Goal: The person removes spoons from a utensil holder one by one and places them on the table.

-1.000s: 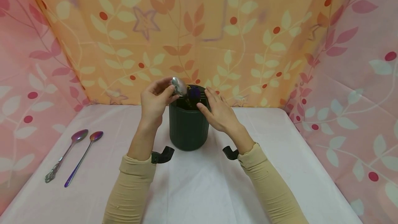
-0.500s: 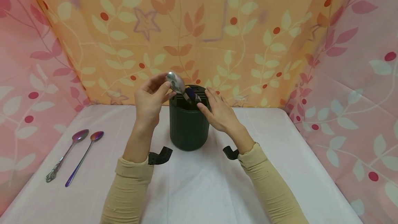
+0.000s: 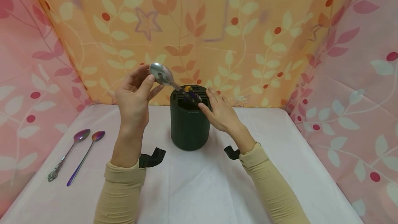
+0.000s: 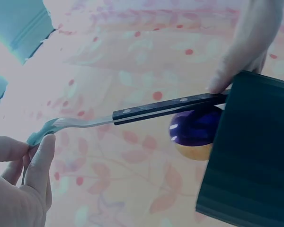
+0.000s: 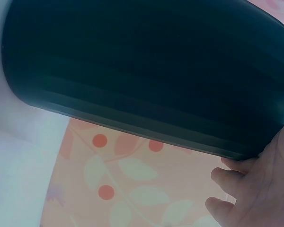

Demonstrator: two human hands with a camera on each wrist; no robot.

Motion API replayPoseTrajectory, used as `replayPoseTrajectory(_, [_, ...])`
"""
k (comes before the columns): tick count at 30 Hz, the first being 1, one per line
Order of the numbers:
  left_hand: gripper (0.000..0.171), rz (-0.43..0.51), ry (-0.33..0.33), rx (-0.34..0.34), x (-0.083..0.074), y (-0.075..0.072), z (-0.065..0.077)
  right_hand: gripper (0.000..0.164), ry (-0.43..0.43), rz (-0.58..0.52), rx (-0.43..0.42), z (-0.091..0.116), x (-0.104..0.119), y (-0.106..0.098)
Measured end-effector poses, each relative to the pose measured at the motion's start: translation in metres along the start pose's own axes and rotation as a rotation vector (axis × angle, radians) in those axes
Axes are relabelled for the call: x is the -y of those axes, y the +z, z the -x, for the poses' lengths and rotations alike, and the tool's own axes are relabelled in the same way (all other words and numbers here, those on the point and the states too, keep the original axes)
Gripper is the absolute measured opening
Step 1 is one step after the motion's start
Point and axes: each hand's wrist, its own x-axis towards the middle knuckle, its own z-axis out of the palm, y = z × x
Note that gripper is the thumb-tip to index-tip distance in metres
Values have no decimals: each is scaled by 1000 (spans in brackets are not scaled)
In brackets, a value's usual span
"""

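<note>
My left hand pinches the silver bowl of a spoon between thumb and fingers, above and left of a dark green ribbed holder. In the left wrist view the spoon's black riveted handle slants toward the holder's mouth, its end still at the opening. A purple spoon bowl and a gold one stick out of the holder just below that handle. My right hand rests on the holder's right rim with extended fingers, thumb at the front edge near the handle's end.
Two spoons lie side by side on the white-covered table at the left: one with an ornate silver handle, one slim and purple-tinted. A patterned orange cloth hangs behind, with pink cloths at both sides.
My left hand has moved up and left, drawing the spoon out so its neck and part of the black handle now show. The right hand and the holder have stayed put.
</note>
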Motion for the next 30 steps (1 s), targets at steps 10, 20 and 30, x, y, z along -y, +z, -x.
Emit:
replayPoseTrajectory(10, [25, 159, 69, -64, -21, -9, -2, 98, 0, 11, -1, 1, 0, -2])
replayPoseTrajectory(20, [25, 290, 117, -94, -37, -30, -4, 98, -3, 1, -3, 0, 2, -1])
replayPoseTrajectory(30, [33, 296, 113, -132, -48, -62, -7, 97, -1, 7, -1, 1, 3, -1])
